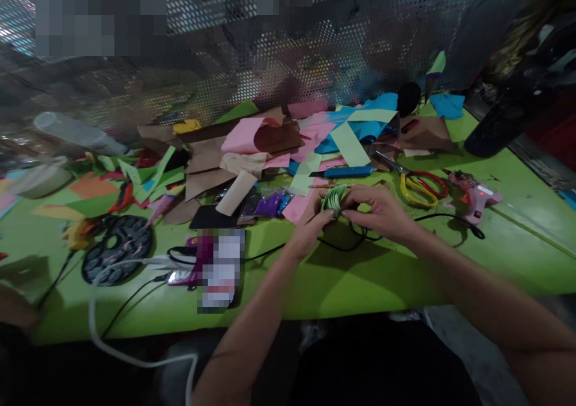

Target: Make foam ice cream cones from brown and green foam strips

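A small bundle of thin green strips [333, 201] is held up over the front middle of the green table. My left hand [312, 221] has its fingers closed round the bundle's left side. From the right, my right hand [377, 211] pinches at the bundle's edge, thumb and forefinger together. A black cable [344, 248] runs on the table below both hands. Behind the hands lie a blue cutter [348, 171] and a pencil [321, 186]. Yellow and red-handled scissors [416, 188] rest to the right.
Paper scraps [270, 136] are piled along the perforated metal wall [288, 52]. A pink glue gun [479, 204] lies at right. On the left are a black round tray [117, 250], a power strip [204, 259], cables and a clear bottle [76, 133].
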The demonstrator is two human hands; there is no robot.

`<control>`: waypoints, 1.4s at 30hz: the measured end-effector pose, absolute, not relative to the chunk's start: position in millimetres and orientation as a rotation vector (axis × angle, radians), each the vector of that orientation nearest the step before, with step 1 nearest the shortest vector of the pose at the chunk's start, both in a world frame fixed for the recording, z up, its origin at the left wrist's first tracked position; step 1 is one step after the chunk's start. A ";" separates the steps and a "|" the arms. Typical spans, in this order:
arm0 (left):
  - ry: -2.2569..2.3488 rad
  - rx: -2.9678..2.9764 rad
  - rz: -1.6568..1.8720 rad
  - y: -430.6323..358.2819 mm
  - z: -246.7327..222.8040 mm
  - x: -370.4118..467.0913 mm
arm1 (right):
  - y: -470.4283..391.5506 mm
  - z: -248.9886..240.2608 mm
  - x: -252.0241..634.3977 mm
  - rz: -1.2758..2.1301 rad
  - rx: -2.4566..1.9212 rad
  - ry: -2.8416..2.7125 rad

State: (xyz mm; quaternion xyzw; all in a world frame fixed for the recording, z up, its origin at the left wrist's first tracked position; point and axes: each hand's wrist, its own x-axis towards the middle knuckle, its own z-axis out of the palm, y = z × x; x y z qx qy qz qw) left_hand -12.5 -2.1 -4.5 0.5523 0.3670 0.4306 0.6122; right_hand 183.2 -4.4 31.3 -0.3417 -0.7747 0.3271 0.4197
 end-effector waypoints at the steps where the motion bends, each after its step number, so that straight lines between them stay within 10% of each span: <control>1: 0.854 1.284 0.987 -2.5 -3.5 -12.3 | -4.3 31.0 183.1 0.806 -0.858 -1.946; 42: 0.874 1.291 0.989 -3.8 0.5 -12.2 | -0.9 26.3 183.5 0.690 -0.851 -2.028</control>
